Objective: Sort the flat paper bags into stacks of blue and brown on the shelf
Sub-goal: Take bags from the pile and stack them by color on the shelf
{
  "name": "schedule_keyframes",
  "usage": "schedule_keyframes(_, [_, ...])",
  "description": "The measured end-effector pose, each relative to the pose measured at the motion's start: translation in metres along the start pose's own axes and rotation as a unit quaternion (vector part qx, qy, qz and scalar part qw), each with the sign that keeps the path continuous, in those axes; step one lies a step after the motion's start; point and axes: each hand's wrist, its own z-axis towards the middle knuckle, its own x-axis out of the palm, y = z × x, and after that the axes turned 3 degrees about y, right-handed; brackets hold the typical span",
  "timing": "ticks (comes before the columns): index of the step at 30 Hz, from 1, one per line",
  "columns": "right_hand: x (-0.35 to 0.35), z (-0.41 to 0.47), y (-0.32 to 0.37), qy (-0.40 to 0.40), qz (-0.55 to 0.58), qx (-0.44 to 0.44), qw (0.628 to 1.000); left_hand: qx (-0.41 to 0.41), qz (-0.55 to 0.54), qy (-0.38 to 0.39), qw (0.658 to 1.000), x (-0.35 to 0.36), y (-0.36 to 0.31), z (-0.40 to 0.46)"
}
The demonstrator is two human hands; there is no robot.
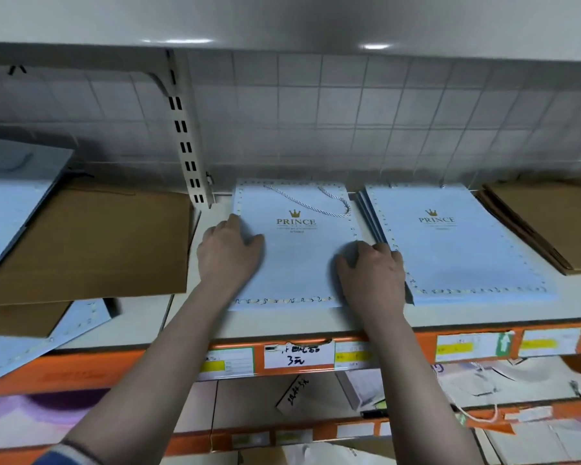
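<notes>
A flat blue paper bag (299,260) with a gold crown, the word PRINCE and a white cord handle lies in the middle of the white shelf (316,320). My left hand (230,253) rests on its left edge with fingers spread. My right hand (371,273) presses its right edge, fingers lightly bent. Right of it lies a stack of blue bags (457,250), fanned at its left side. A stack of brown bags (547,226) sits at the far right. To the left is a mixed pile with a brown bag (91,243) above blue ones (10,209).
A slotted white upright (188,139) stands between the left pile and the middle bag. A shelf above overhangs the tiled wall. The orange front rail (383,354) carries price labels. Lower shelves hold boxes and other bags (483,384). Some left-pile bags (47,340) stick out past the shelf edge.
</notes>
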Motion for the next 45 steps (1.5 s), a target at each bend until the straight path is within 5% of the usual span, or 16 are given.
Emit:
schedule_keyframes(16, [-0.002,0.021,0.003,0.028,-0.018,-0.024,0.999,-0.028,0.011,0.089,0.996,0.010,-0.001,0.017])
schedule_keyframes(25, [0.001,0.000,0.005,-0.032,-0.017,-0.062,0.997,0.030,0.164,-0.031,0.986,-0.019,-0.005,-0.021])
schedule_keyframes(33, [0.008,-0.033,0.053,0.001,-0.004,-0.115,0.993,0.013,0.216,-0.110,0.970,-0.076,0.027,-0.051])
schedule_keyframes(45, [0.038,-0.142,0.237,-0.027,0.033,-0.199,0.979,-0.023,0.218,-0.220,0.951,-0.238,0.188,-0.118])
